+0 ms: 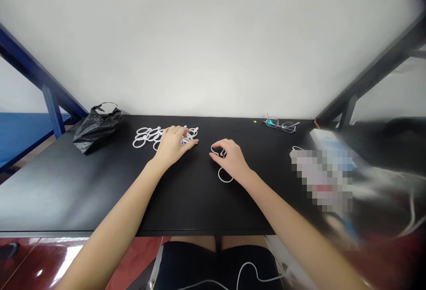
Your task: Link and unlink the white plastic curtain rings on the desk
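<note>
Left hand: (170, 144) sat left of frame centre over the white ring cluster (154, 137); thumb and fingers apart, couldn't tell if it gripped any.
Right hand: (232, 159) centre frame, thumb and index clamped across one white ring (212, 148).
Loose ring: (226, 182) lay just below, near the wrist.
Eyeglasses: (280, 125) lay upper right.
Black bag: (97, 128) upper left.

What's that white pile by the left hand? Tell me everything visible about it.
The white pile is a group of slim, smooth rings, plastic by their look, some with small rounded knobs. They lie low on the black tabletop, close together and partly overlapping. The left hand reaches over the pile toward its right end, hiding part of it; whether the fingers grip a ring is unclear. Hidden pieces prevent a sure count.
</note>
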Demonstrator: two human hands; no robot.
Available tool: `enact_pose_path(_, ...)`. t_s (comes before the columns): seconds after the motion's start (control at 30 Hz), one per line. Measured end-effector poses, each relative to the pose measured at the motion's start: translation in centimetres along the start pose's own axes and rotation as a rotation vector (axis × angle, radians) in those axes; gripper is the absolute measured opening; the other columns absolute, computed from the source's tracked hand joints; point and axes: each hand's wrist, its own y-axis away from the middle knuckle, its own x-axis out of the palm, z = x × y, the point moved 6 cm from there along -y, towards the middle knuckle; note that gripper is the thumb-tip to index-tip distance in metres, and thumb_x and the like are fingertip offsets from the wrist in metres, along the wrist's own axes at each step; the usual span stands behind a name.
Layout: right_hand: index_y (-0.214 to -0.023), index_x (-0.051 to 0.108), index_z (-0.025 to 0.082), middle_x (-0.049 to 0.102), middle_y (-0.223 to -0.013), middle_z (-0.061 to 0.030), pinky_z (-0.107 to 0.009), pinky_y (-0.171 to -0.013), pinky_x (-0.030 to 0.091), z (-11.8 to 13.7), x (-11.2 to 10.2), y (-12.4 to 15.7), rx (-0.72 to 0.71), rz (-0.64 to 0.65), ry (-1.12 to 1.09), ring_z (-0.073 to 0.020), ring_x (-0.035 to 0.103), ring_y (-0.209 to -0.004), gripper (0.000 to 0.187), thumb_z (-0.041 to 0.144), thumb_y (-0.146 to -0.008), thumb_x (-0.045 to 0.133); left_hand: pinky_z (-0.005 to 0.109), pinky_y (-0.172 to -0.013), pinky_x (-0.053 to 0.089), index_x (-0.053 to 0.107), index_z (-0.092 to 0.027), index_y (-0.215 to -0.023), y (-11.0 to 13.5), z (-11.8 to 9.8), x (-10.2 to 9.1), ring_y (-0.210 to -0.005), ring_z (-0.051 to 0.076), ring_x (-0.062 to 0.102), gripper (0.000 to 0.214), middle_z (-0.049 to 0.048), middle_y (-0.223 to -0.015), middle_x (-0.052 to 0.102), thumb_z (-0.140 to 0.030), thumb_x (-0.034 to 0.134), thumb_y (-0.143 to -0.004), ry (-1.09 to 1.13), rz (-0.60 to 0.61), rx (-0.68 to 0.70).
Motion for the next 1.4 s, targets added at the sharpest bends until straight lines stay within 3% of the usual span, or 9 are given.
enact_pose_path(0.17,-0.09,0.068,0.021,0.07,-0.092,-0.0048,-0.038,-0.08,0.049,-0.5,1.4,0.2,-0.009,0.14,-0.006,-0.0215,0.063,-0.086,0.018,0.01,-0.075,0.068,0.042,-0.086,0.041,0.06,-0.019,-0.099,0.2,0.6,1.3,-0.091,0.026,0.058,0.027,0.007,-0.095,0.067,-0.041,0.064,-0.086,-0.056,0.106,-0.001)
enact_pose_path(0.37,-0.09,0.069,0.021,0.07,-0.091,-0.0046,-0.034,-0.077,0.05,-0.1,1.6,0.3,-0.06,0.13,-0.067,-0.0189,0.065,-0.083,0.025,0.004,-0.077,0.058,0.045,-0.091,0.04,0.061,-0.02,-0.1,0.4,0.9,1.8,-0.099,0.029,0.057,0.021,0.0087,-0.101,0.066,-0.035,0.063,-0.086,-0.104,0.144,0.02)
enact_pose_path(0.67,-0.083,0.068,0.022,0.071,-0.082,-0.003,-0.036,-0.077,0.05,0.3,1.6,0.3,-0.068,0.12,-0.088,-0.0192,0.065,-0.078,0.019,0.007,-0.08,0.055,0.046,-0.096,0.038,0.061,-0.02,-0.102,0.5,0.7,1.7,-0.099,0.029,0.055,0.023,0.0084,-0.102,0.065,-0.035,0.066,-0.084,-0.114,0.129,0.037)
enact_pose_path(0.97,-0.088,0.067,0.023,0.072,-0.088,-0.0033,-0.039,-0.086,0.054,0.7,0.2,0.2,0.025,-0.072,-0.311,-0.0198,0.069,-0.085,0.008,0.023,-0.082,0.062,0.049,-0.097,0.036,0.062,-0.022,-0.101,0.5,0.1,1.3,-0.099,0.029,0.055,0.024,0.0081,-0.099,0.064,-0.035,0.068,-0.081,-0.104,0.117,0.046)
enact_pose_path(1.1,-0.087,0.063,0.022,0.07,-0.087,-0.0036,-0.037,-0.081,0.057,0.3,-0.2,0.1,0.099,-0.166,-0.453,-0.0186,0.068,-0.081,0.012,0.032,-0.081,0.067,0.049,-0.097,0.036,0.062,-0.022,-0.1,0.5,0.0,1.4,-0.099,0.029,0.055,0.024,0.0084,-0.1,0.065,-0.035,0.068,-0.082,-0.099,0.114,0.05)
enact_pose_path(1.27,-0.09,0.062,0.021,0.068,-0.086,-0.0046,-0.034,-0.074,0.058,0.1,0.1,0.0,0.173,-0.153,-0.62,-0.0181,0.068,-0.079,0.024,0.041,-0.079,0.071,0.047,-0.096,0.038,0.061,-0.021,-0.1,0.4,-0.3,1.2,-0.098,0.028,0.055,0.022,0.0074,-0.1,0.065,-0.037,0.064,-0.085,-0.066,0.087,0.051)
enact_pose_path(1.4,-0.096,0.062,0.021,0.069,-0.084,-0.003,-0.035,-0.077,0.058,0.3,0.5,-0.1,0.23,-0.12,-0.787,-0.0182,0.071,-0.078,0.034,0.044,-0.075,0.075,0.045,-0.095,0.042,0.058,-0.021,-0.112,0.3,-2.0,0.2,-0.104,0.027,0.057,0.023,0.009,-0.11,0.063,-0.029,0.056,-0.09,0.038,0.025,0.125)
